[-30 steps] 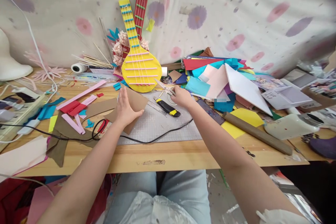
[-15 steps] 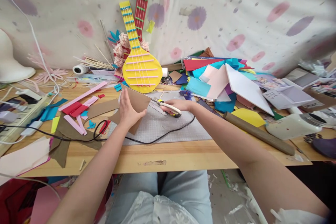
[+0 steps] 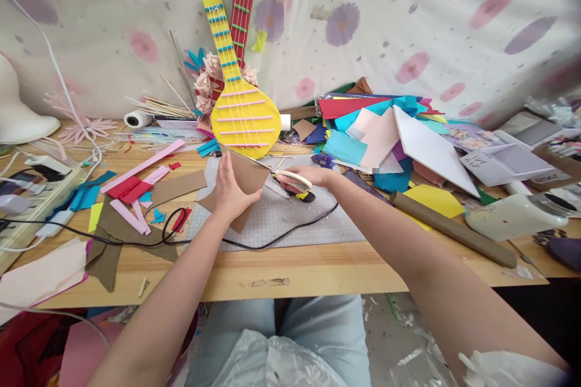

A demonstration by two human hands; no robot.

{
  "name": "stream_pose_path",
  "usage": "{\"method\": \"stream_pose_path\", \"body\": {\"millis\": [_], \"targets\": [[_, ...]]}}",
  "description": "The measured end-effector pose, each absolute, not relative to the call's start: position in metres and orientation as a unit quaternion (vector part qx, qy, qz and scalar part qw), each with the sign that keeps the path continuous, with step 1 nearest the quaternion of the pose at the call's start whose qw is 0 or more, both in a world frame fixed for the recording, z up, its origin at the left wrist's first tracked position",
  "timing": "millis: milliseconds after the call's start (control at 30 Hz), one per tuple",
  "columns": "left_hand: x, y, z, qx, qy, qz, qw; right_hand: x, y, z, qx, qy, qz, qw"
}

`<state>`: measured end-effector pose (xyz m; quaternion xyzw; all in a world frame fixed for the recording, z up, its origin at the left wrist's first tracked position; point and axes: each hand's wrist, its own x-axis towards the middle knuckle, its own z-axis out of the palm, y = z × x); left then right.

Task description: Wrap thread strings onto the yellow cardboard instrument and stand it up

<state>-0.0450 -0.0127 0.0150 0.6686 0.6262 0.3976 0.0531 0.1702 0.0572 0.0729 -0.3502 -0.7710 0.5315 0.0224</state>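
Observation:
My left hand [image 3: 232, 190] is closed on a brown cardboard piece [image 3: 247, 178], holding it tilted up above the grey cutting mat [image 3: 290, 217]. My right hand [image 3: 308, 176] grips white-handled scissors [image 3: 290, 180], whose blades point left and meet the cardboard's right edge. A black and yellow utility knife [image 3: 305, 195] lies on the mat just under that hand. Behind them a yellow paper guitar [image 3: 242, 110] leans against the flowered cloth.
A black cable [image 3: 254, 240] loops over the mat's front. Pink, red, teal and brown scraps [image 3: 131, 193] lie left, a power strip [image 3: 31, 193] at far left. Coloured paper sheets [image 3: 385, 139], a brown roll [image 3: 449, 230] and a white jar [image 3: 512, 214] crowd the right.
My right hand picked the scissors up from behind the mat and brought them left to the cardboard. My left hand raised the cardboard slightly.

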Motion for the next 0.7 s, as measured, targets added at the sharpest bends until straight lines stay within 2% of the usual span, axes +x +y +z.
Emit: {"method": "stream_pose_path", "body": {"millis": [500, 700], "targets": [[-0.035, -0.011, 0.018, 0.652, 0.632, 0.413, 0.065, 0.172, 0.055, 0.072, -0.38, -0.725, 0.571, 0.057], [-0.033, -0.011, 0.018, 0.651, 0.636, 0.41, 0.06, 0.173, 0.058, 0.069, -0.384, -0.742, 0.545, 0.063]]}}
